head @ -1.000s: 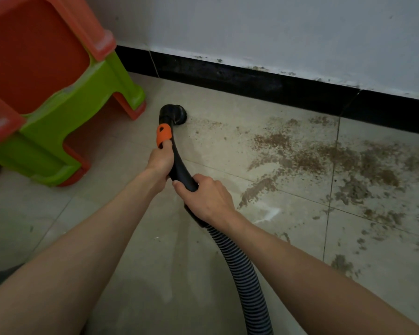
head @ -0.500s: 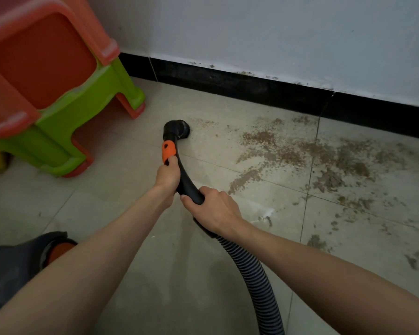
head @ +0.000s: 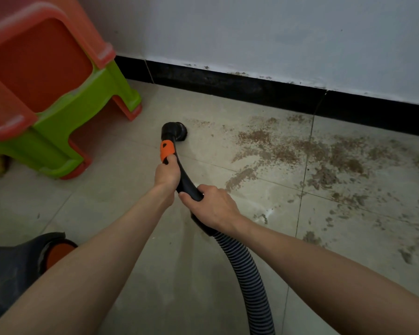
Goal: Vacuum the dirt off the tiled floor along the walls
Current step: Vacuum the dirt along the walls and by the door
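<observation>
— Where were the hands when you looked in?

— Both were on the vacuum. I saw the left hand (head: pixel 167 172) wrapped round the black curved handle (head: pixel 184 180) just below the orange collar (head: pixel 167 148), thumb touching the orange. The right hand (head: pixel 212 207) gripped the same handle lower down, near where the ribbed hose (head: pixel 248 274) joined it — fingers curled fully round it.

— And the nozzle?

— The round black nozzle (head: pixel 177 130) sat on the tiled floor (head: pixel 131 238), short of the black skirting board (head: pixel 228 82) and apart from it. The brown dirt (head: pixel 300 151) lay to its right, spread across two tiles along the wall (head: pixel 252 32) (thickest in a band between the nozzle and the right edge of my view), with thinner specks just beside the nozzle.

— Anything else in view?

— At upper left I saw stacked plastic stools (head: pixel 58 93), orange over green, one leg near the skirting. At lower left, partly behind the left forearm, there was a dark thing with an orange part (head: pixel 58 252) — I could not tell what it was. The hose ran down out of the bottom of the picture between the two arms.
</observation>
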The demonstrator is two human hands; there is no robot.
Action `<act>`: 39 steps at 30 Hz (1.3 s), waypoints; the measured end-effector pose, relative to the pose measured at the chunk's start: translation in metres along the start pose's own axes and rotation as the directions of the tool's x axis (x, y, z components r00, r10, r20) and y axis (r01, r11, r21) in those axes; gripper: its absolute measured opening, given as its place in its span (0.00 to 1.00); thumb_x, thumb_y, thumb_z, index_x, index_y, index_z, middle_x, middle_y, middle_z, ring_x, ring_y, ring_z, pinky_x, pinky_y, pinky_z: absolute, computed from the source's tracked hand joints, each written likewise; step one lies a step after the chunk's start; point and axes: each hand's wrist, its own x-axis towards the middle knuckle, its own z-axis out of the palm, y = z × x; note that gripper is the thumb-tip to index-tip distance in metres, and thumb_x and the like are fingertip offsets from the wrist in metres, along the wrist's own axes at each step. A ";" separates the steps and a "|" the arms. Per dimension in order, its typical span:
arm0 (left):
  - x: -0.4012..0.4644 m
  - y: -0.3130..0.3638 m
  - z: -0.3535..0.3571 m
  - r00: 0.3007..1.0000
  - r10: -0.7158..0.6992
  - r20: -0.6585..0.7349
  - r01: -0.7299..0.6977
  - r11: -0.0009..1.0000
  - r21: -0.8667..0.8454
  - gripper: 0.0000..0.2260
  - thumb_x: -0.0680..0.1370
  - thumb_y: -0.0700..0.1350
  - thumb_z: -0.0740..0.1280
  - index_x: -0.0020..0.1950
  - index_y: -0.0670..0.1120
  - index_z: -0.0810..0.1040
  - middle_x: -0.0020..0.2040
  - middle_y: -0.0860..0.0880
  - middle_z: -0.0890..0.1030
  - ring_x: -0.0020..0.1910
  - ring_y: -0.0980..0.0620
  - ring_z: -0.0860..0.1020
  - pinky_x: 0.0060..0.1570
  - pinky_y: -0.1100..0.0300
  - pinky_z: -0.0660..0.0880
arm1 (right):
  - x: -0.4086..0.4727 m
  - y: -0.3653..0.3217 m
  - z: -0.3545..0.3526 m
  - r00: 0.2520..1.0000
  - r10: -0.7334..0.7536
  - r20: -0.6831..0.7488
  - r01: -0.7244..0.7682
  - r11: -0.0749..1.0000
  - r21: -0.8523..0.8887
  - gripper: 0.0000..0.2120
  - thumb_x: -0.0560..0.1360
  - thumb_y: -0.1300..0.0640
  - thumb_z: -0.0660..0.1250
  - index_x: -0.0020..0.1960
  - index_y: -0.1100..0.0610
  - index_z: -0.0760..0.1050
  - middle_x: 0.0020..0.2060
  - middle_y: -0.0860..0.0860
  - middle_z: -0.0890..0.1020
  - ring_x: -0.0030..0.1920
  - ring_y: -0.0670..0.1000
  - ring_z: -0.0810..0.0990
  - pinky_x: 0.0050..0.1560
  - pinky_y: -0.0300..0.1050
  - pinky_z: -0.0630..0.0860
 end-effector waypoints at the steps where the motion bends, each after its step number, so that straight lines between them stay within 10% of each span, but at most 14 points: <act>1: 0.004 0.000 -0.002 0.999 -0.002 -0.034 0.003 1.000 0.006 0.17 0.81 0.55 0.53 0.54 0.41 0.68 0.49 0.43 0.74 0.47 0.44 0.74 0.48 0.54 0.72 | 0.004 -0.002 0.001 1.000 -0.011 0.013 0.011 1.000 0.005 0.19 0.76 0.35 0.60 0.36 0.49 0.67 0.33 0.50 0.78 0.35 0.53 0.78 0.31 0.44 0.66; 11: 0.047 -0.001 -0.045 0.969 -0.088 -0.229 0.083 0.996 -0.033 0.21 0.81 0.54 0.53 0.63 0.39 0.69 0.52 0.42 0.74 0.48 0.43 0.74 0.49 0.53 0.72 | 0.049 -0.032 0.031 0.985 -0.100 0.141 0.095 0.995 0.041 0.18 0.76 0.35 0.61 0.41 0.49 0.71 0.41 0.52 0.83 0.41 0.54 0.81 0.37 0.45 0.73; 16: 0.060 0.021 -0.025 0.997 -0.041 -0.067 0.037 0.997 -0.069 0.24 0.81 0.56 0.54 0.67 0.38 0.67 0.60 0.40 0.75 0.57 0.41 0.76 0.58 0.50 0.74 | 0.067 -0.024 0.012 0.996 -0.070 0.056 0.068 0.997 0.039 0.18 0.75 0.34 0.61 0.38 0.49 0.70 0.37 0.50 0.82 0.39 0.52 0.81 0.36 0.45 0.72; 22: 0.049 0.032 0.016 0.985 -0.011 0.170 0.037 0.988 -0.149 0.20 0.82 0.55 0.54 0.63 0.39 0.68 0.44 0.48 0.75 0.41 0.52 0.75 0.36 0.60 0.73 | 0.059 0.006 -0.015 0.997 -0.015 -0.069 0.021 0.997 0.077 0.20 0.75 0.35 0.62 0.34 0.49 0.68 0.30 0.46 0.78 0.33 0.50 0.79 0.32 0.44 0.71; 39: -0.009 0.030 0.052 0.876 -0.023 0.481 0.074 0.993 -0.088 0.24 0.82 0.57 0.51 0.64 0.37 0.67 0.48 0.48 0.75 0.47 0.51 0.76 0.44 0.59 0.73 | -0.005 0.041 -0.038 0.983 0.091 -0.162 -0.094 0.995 -0.011 0.21 0.78 0.34 0.54 0.38 0.49 0.67 0.33 0.49 0.78 0.35 0.52 0.78 0.33 0.46 0.71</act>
